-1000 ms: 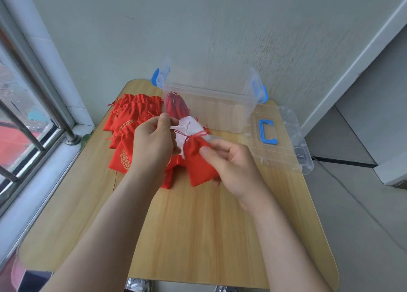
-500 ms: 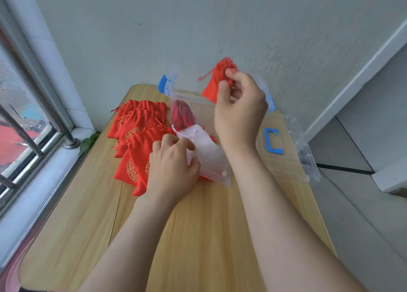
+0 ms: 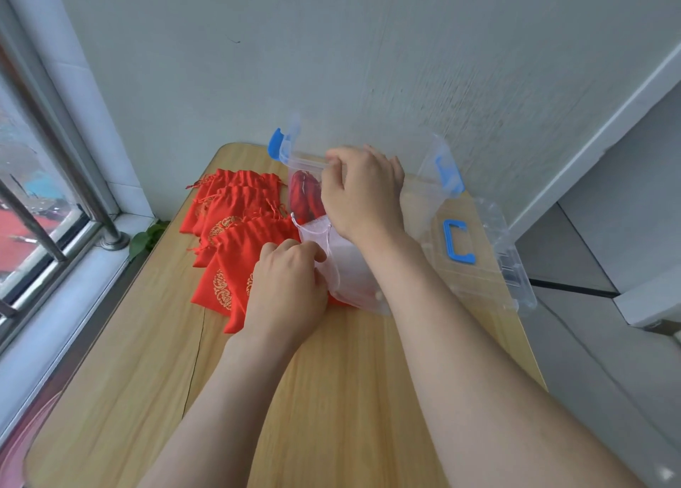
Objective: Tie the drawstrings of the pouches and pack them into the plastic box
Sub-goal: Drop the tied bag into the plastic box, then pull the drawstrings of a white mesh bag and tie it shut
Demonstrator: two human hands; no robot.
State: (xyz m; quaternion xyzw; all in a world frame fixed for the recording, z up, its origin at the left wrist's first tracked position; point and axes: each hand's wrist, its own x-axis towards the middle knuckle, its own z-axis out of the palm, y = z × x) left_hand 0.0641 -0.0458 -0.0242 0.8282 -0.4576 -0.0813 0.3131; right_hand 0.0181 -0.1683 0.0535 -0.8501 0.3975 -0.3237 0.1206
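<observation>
Right grip (image 3: 363,192) sits over the near rim of the plastic box (image 3: 423,200) at the far end of the surface (image 3: 331,395), prob. to drop a pouch in w/ the packed red pouches (image 3: 304,196). Fingers are curled; can't tell if they hold anything. Left grip (image 3: 287,285) is narrow, pinching the mouth of a white mesh pouch (image 3: 350,270) just near of the box, likely readying its drawstring. Red pouch pile (image 3: 236,229) waits left; lid (image 3: 490,266) lies right.

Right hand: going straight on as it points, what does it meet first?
Probably the far wall of the box: the right hand is at the near rim, pointing inward. Pouches inside lie left of it. Depth unclear.
</observation>
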